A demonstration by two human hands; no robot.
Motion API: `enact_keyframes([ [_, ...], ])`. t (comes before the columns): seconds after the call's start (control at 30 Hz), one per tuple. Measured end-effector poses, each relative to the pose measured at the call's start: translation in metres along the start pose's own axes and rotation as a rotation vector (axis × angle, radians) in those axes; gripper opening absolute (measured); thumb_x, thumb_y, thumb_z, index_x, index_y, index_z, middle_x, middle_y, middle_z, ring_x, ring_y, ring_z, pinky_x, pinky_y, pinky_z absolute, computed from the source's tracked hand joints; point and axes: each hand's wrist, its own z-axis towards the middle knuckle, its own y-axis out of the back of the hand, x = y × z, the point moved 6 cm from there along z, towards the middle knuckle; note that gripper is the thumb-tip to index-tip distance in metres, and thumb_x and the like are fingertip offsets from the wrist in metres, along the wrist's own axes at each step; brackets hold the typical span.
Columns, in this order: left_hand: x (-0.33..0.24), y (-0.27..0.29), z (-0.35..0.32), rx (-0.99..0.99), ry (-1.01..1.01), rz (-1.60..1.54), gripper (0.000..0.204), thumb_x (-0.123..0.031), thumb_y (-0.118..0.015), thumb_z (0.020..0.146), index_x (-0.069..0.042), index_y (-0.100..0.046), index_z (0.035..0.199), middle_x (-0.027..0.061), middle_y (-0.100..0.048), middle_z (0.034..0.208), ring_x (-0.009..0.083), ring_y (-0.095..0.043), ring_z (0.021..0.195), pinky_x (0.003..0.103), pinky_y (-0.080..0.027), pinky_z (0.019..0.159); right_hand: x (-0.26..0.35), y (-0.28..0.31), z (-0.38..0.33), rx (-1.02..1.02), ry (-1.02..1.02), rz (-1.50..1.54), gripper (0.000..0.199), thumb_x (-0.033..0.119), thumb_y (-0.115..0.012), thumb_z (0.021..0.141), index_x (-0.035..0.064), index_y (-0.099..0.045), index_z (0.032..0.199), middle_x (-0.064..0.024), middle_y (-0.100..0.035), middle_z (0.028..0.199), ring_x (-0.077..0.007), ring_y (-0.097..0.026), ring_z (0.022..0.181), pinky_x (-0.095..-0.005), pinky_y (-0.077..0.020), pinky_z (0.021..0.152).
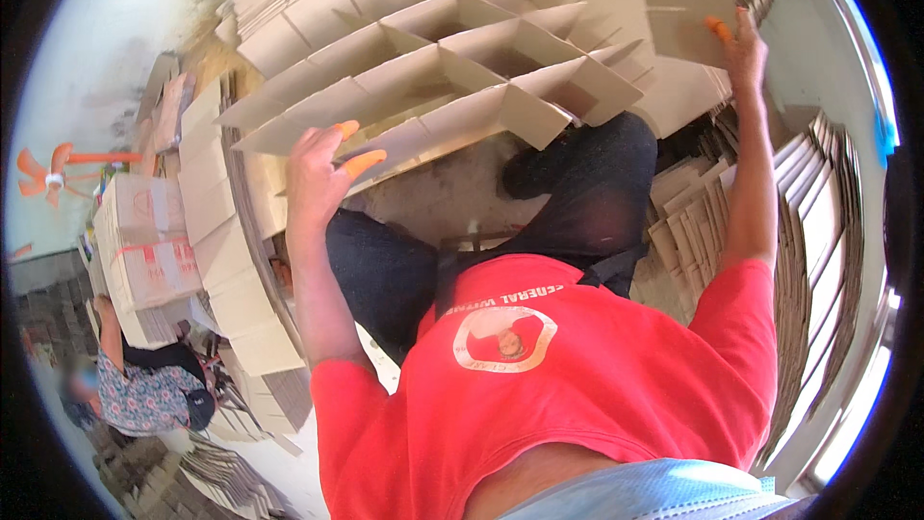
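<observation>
A cardboard divider grid [472, 63] of interlocked strips stands across my knees, its cells facing up. My left hand [320, 173] is at the near left end of the grid. Orange covers sit on its thumb and one finger, which are a little apart with the end of the nearest strip between them. At the upper right, my right hand [745, 56] grips the right edge of a flat cardboard sheet [681, 0], an orange cover on a digit against it. The sheet meets the grid's right side; its other fingers are partly hidden behind the sheet.
Stacked cardboard strips [289, 0] lie beyond the grid. More cardboard stacks [813, 202] stand at my right. To the left are a tall cardboard pile [217, 183], a taped carton [154, 241] and an orange fan [58, 173]. Another person [149, 390] works at lower left.
</observation>
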Motion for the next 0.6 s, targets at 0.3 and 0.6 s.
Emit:
enact_keyframes([
  [0.3, 0.010, -0.012, -0.014, 0.047, 0.028, -0.077, 0.016, -0.012, -0.074, 0.070, -0.005, -0.068, 0.083, 0.0126, -0.061, 0.070, 0.0288, -0.059, 0.069, 0.039, -0.046, 0.060, 0.204, 0.093, -0.048, 0.145, 0.463, 0.752, 0.060, 0.013, -0.070, 0.083, 0.0091, -0.046, 0.138, -0.0128, -0.065, 0.115, -0.0159, -0.062, 0.103, -0.0348, -0.0508, 0.091],
  [0.6, 0.020, -0.020, -0.021, -0.061, -0.044, -0.098, 0.020, -0.011, -0.077, 0.069, -0.001, -0.068, 0.084, 0.0132, -0.061, 0.069, 0.0285, -0.055, 0.062, 0.038, -0.045, 0.057, 0.324, 0.053, -0.108, 0.574, 0.574, 0.625, 0.068, -0.002, -0.077, 0.073, -0.0069, -0.044, 0.133, -0.0156, -0.051, 0.135, -0.0146, -0.048, 0.122, -0.0263, -0.0353, 0.102],
])
